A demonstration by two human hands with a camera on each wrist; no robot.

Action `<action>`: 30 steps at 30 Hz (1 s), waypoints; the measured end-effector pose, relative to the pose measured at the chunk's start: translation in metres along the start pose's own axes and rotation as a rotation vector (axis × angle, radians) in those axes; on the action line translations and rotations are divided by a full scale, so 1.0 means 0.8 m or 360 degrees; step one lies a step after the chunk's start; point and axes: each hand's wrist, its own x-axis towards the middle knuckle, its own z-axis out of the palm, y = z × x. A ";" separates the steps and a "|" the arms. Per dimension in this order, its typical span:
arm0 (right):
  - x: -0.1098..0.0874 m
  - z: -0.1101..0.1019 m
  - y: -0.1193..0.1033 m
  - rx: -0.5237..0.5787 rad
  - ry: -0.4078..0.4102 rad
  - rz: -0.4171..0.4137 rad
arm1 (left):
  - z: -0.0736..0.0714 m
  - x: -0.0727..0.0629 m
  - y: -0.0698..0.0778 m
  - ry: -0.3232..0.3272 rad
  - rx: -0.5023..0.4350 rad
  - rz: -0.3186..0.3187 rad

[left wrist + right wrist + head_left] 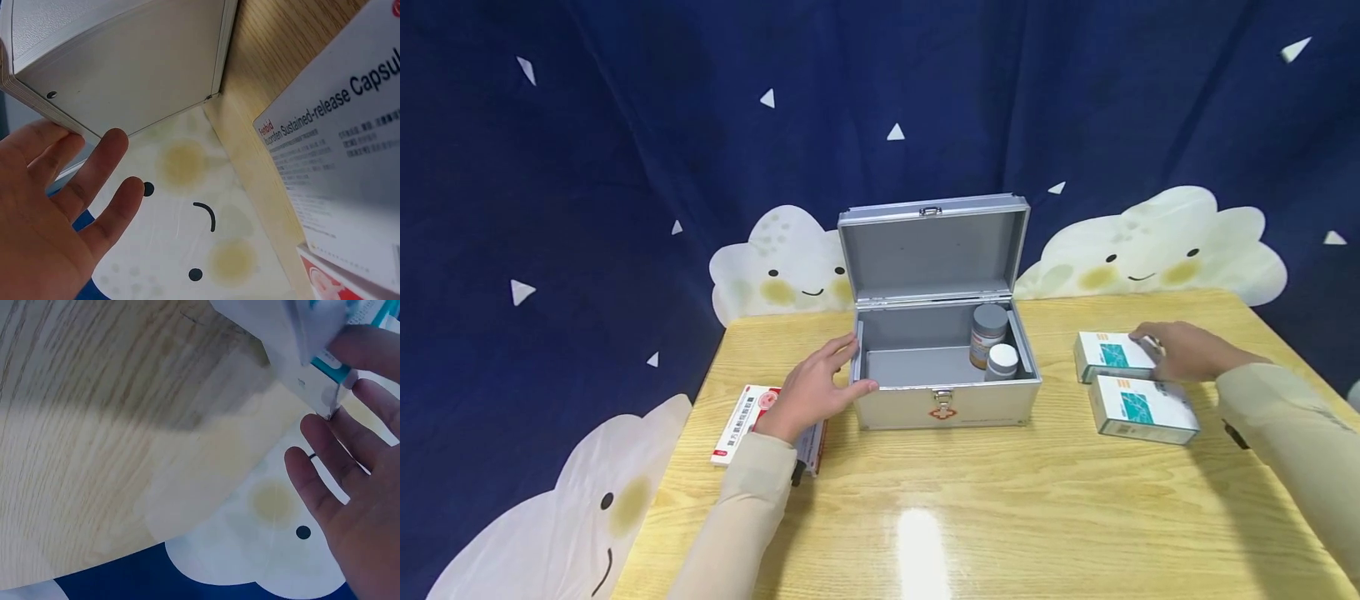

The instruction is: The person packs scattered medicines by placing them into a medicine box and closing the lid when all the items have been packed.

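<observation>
A silver first-aid case (pixel 898 408) stands with its lid up in the middle of the table. Inside, at its right end, are a grey-capped bottle (pixel 987 337) and a smaller white-capped bottle (pixel 1002 364). My left hand (pixel 816 390) touches the case's left rim, its fingers spread, as the left wrist view also shows. To the right lie two white-and-green medicine boxes, a rear one (pixel 1112 354) and a front one (pixel 1145 408). My right hand (pixel 1187 352) pinches the rear box by its right end between thumb and fingers. Part of that box is hidden by the hand.
Left of the case, partly under my left forearm, lie a white-and-red capsule box (pixel 741 423) and an ibuprofen capsule box (pixel 337 131). A dark blue curtain (pixel 940 83) with cloud patterns hangs behind the wooden table (pixel 1000 508).
</observation>
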 end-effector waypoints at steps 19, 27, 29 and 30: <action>-0.011 -0.034 -0.019 0.0078 0.0255 -0.0055 | -0.005 0.000 -0.001 -0.0007 0.0075 0.0023; -0.006 -0.040 -0.038 0.0167 0.0360 -0.0085 | -0.003 0.001 -0.001 -0.0003 0.0053 0.0029; -0.007 -0.041 -0.042 0.0171 0.0366 -0.0088 | -0.001 0.001 -0.001 -0.0011 0.0049 0.0027; -0.007 -0.042 -0.044 0.0166 0.0369 -0.0088 | 0.000 0.001 -0.001 -0.0016 0.0051 0.0027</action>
